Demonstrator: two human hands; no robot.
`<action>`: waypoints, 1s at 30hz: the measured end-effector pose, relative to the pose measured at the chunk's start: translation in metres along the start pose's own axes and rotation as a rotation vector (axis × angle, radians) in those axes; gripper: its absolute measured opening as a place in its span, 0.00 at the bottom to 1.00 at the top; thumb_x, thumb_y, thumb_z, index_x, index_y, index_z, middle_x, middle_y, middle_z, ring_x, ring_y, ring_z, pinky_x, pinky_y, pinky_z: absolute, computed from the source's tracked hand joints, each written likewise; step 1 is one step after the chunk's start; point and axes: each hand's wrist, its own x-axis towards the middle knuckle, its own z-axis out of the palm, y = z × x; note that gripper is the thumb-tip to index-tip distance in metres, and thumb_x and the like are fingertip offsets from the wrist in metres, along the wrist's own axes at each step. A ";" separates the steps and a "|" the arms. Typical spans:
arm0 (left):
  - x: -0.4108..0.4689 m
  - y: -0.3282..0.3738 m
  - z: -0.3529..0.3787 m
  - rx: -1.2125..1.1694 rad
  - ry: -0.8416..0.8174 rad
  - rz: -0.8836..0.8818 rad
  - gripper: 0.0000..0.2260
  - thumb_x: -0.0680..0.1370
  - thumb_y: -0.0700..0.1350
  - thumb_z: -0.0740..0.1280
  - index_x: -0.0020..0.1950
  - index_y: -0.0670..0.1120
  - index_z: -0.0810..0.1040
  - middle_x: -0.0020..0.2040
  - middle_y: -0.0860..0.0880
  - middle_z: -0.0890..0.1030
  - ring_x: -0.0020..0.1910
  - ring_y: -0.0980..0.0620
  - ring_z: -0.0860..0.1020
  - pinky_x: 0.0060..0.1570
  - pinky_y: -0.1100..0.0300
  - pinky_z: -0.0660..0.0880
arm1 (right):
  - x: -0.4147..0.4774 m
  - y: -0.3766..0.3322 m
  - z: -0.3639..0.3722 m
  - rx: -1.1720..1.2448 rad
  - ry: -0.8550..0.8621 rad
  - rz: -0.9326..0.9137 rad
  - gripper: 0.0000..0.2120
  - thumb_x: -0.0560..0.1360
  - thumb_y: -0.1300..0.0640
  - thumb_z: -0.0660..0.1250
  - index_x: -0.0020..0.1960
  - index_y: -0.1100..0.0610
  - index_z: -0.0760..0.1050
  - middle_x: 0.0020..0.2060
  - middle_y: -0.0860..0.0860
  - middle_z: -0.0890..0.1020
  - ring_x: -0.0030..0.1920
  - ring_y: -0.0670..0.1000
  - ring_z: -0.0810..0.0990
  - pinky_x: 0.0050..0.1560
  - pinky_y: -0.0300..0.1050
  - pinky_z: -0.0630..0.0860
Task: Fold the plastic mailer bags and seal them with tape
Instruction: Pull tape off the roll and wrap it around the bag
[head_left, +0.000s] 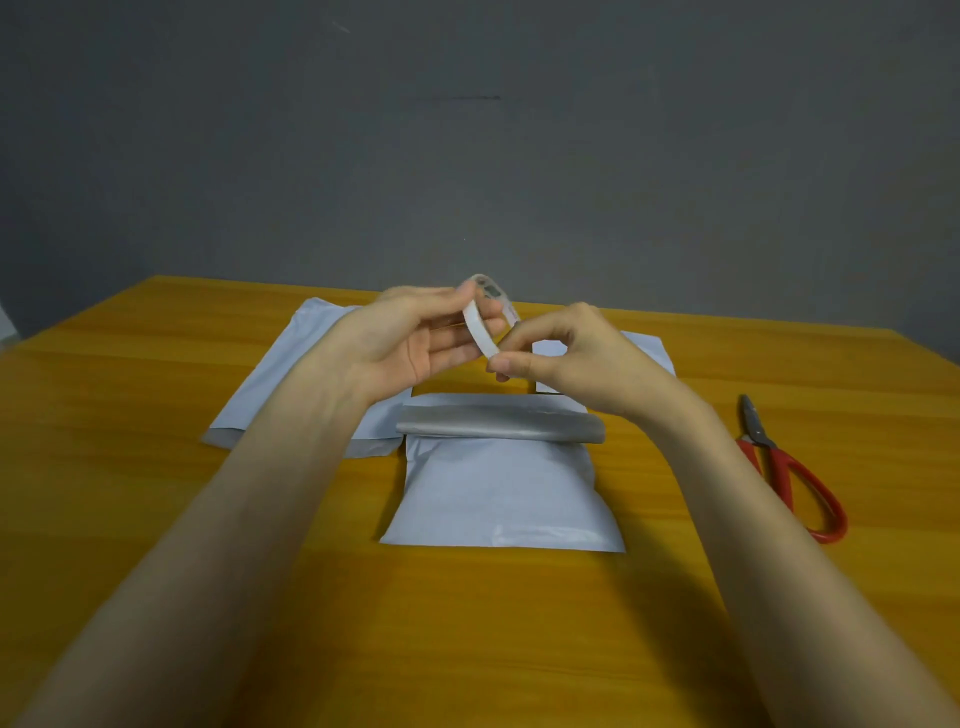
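A white tape roll (480, 317) is held in the air above the far middle of the table. My left hand (415, 338) grips it with fingers curled round its rim. My right hand (566, 353) pinches the roll's lower edge between thumb and forefinger. Below the hands lies a white plastic mailer bag (498, 493) with its grey top flap (498, 426) folded over. A flat stack of white mailer bags (291, 384) lies at the left, partly hidden by my left forearm. Another white mailer (644, 348) shows behind my right hand.
Red-handled scissors (789, 473) lie at the right on the yellow wooden table (130, 493). A grey wall (467, 130) rises behind the table's far edge.
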 end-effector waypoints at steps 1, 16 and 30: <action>-0.001 0.000 0.001 0.023 -0.029 0.001 0.08 0.78 0.39 0.61 0.45 0.40 0.78 0.37 0.48 0.84 0.40 0.53 0.84 0.42 0.61 0.81 | -0.001 0.001 0.000 -0.024 -0.019 -0.001 0.06 0.73 0.57 0.71 0.43 0.60 0.83 0.37 0.51 0.83 0.42 0.49 0.78 0.48 0.39 0.72; -0.001 -0.005 0.009 0.844 -0.160 0.099 0.11 0.70 0.33 0.72 0.51 0.34 0.80 0.44 0.47 0.85 0.44 0.56 0.83 0.48 0.67 0.78 | 0.005 -0.005 -0.002 0.725 0.161 0.284 0.12 0.79 0.55 0.62 0.47 0.63 0.79 0.43 0.58 0.82 0.43 0.51 0.82 0.45 0.39 0.79; 0.000 -0.004 0.010 0.654 -0.108 0.106 0.05 0.74 0.39 0.68 0.48 0.44 0.82 0.44 0.49 0.85 0.46 0.55 0.83 0.49 0.67 0.77 | 0.002 -0.002 -0.011 0.797 0.052 0.301 0.04 0.73 0.63 0.66 0.39 0.59 0.75 0.35 0.53 0.77 0.36 0.47 0.76 0.45 0.40 0.71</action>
